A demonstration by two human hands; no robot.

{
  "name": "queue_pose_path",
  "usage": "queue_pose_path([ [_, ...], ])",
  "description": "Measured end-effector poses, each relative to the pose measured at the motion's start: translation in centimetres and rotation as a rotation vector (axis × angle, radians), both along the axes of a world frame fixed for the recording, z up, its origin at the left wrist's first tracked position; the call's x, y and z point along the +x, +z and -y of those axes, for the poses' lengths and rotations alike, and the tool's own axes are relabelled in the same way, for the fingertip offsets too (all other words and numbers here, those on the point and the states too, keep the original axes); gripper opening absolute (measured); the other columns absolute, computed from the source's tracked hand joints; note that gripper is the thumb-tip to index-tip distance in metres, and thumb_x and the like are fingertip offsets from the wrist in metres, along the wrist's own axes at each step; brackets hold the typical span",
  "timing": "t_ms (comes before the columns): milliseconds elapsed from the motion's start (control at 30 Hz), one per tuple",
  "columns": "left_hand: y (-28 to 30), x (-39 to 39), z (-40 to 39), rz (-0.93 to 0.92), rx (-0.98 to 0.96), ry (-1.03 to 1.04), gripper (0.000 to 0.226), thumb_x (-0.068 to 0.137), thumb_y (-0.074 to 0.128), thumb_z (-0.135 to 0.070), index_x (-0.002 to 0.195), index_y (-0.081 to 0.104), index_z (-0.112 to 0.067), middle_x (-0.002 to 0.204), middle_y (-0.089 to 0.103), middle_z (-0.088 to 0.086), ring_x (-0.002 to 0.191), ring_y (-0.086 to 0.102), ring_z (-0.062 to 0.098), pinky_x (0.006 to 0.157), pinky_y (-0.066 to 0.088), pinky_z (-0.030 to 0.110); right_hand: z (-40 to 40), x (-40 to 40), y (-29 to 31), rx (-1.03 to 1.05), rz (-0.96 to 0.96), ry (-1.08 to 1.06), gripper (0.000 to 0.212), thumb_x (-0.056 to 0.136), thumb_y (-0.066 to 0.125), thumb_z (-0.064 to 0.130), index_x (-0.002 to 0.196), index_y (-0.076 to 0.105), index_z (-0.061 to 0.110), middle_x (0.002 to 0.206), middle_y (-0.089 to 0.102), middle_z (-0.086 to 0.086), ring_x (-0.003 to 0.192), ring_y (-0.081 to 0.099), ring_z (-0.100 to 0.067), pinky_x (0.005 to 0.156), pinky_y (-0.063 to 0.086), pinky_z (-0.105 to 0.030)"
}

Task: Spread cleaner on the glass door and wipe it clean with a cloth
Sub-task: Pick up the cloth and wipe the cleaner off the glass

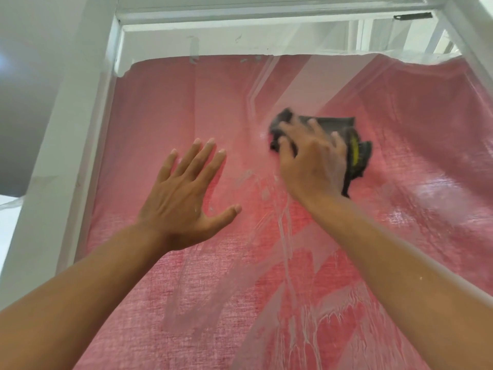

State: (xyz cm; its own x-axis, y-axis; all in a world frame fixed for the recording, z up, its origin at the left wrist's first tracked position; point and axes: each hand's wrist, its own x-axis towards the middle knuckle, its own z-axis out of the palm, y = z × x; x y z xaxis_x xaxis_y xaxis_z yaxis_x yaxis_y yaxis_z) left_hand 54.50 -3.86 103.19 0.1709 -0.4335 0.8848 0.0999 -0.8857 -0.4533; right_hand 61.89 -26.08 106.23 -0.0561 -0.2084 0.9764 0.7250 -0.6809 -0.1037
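Note:
The glass door [186, 102] fills the view, with a pink curtain behind the pane. White streaks of cleaner [288, 257] run down the middle and lower right of the glass. A dark grey cloth [336, 126] with a yellow patch lies flat against the pane right of centre. My right hand [312, 161] presses on the cloth with its fingers spread and slightly bent over it; the hand looks blurred. To its left, my left hand [184, 196] lies flat on the glass with straight, spread fingers and holds nothing.
A white door frame [72, 129] borders the pane on the left and along the top. A small dark metal fitting [412, 16] sits on the frame at the upper right. A sheer white curtain edge [426, 57] hangs above the pink fabric.

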Motion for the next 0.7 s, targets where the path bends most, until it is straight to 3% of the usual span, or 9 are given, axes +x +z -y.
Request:
queue_pose_path([
  [133, -0.1, 0.1, 0.1, 0.003, -0.01, -0.008, 0.098, 0.091, 0.029, -0.081, 0.167, 0.012, -0.022, 0.175, 0.0, -0.003, 0.161, -0.007, 0.014, 0.131, 0.0, 0.05, -1.6, 0.0, -2.6, -0.421, 0.179, -0.019, 0.037, 0.1, 0.052, 0.035, 0.134, 0.067, 0.034, 0.148, 0.058, 0.009, 0.144, 0.046, -0.016, 0.117, 0.032, -0.049],
  [300, -0.1, 0.0, 0.2, 0.008, -0.008, -0.01, 0.099, 0.09, 0.028, -0.082, 0.166, 0.016, -0.02, 0.174, 0.004, -0.001, 0.161, -0.002, 0.017, 0.13, 0.003, 0.052, -0.2, -0.5, 0.0, -0.051, -0.007, 0.021, 0.036, 0.103, 0.05, 0.034, 0.136, 0.064, 0.037, 0.155, 0.05, 0.011, 0.149, 0.039, -0.017, 0.122, 0.024, -0.047],
  [433, -0.3, 0.0, 0.3, 0.009, -0.027, -0.021, 0.098, 0.09, 0.03, -0.081, 0.166, 0.018, -0.02, 0.175, 0.006, 0.0, 0.161, -0.001, 0.018, 0.13, 0.002, 0.051, -1.6, 0.0, -4.6, -0.332, 0.166, -0.023, 0.037, 0.101, 0.052, 0.034, 0.135, 0.066, 0.034, 0.148, 0.058, 0.008, 0.145, 0.046, -0.016, 0.117, 0.032, -0.047],
  [500, -0.3, 0.0, 0.4, 0.0, -0.03, -0.021, 0.099, 0.09, 0.03, -0.081, 0.166, 0.019, -0.02, 0.175, 0.006, 0.0, 0.161, -0.001, 0.018, 0.13, 0.002, 0.051, -0.3, 0.3, -3.5, -0.263, 0.118, -0.023, 0.036, 0.101, 0.052, 0.035, 0.134, 0.066, 0.036, 0.15, 0.055, 0.011, 0.146, 0.044, -0.014, 0.116, 0.03, -0.046],
  [600, -0.3, -0.1, 0.2, -0.001, -0.024, -0.009, 0.098, 0.09, 0.029, -0.081, 0.166, 0.018, -0.019, 0.175, 0.005, 0.0, 0.161, -0.002, 0.018, 0.13, 0.002, 0.052, 1.1, 0.3, -1.3, 0.027, -0.044, 0.028, 0.036, 0.105, 0.049, 0.034, 0.139, 0.062, 0.035, 0.157, 0.048, 0.01, 0.15, 0.037, -0.016, 0.123, 0.02, -0.044],
  [633, -0.3, -0.1, 0.2, 0.004, -0.023, -0.01, 0.098, 0.091, 0.029, -0.081, 0.166, 0.018, -0.019, 0.175, 0.005, 0.0, 0.161, -0.002, 0.018, 0.13, 0.002, 0.052, 0.9, 0.2, -1.6, 0.048, -0.043, 0.032, 0.037, 0.105, 0.049, 0.033, 0.14, 0.062, 0.034, 0.157, 0.048, 0.008, 0.151, 0.036, -0.017, 0.124, 0.019, -0.045],
  [700, -0.4, 0.1, 0.1, 0.014, -0.021, -0.02, 0.097, 0.091, 0.03, -0.08, 0.166, 0.018, -0.02, 0.175, 0.006, 0.0, 0.161, -0.001, 0.018, 0.13, 0.004, 0.053, -0.1, 0.3, -3.6, -0.108, 0.08, 0.006, 0.037, 0.102, 0.051, 0.032, 0.135, 0.065, 0.034, 0.153, 0.054, 0.006, 0.147, 0.043, -0.019, 0.121, 0.025, -0.048],
])
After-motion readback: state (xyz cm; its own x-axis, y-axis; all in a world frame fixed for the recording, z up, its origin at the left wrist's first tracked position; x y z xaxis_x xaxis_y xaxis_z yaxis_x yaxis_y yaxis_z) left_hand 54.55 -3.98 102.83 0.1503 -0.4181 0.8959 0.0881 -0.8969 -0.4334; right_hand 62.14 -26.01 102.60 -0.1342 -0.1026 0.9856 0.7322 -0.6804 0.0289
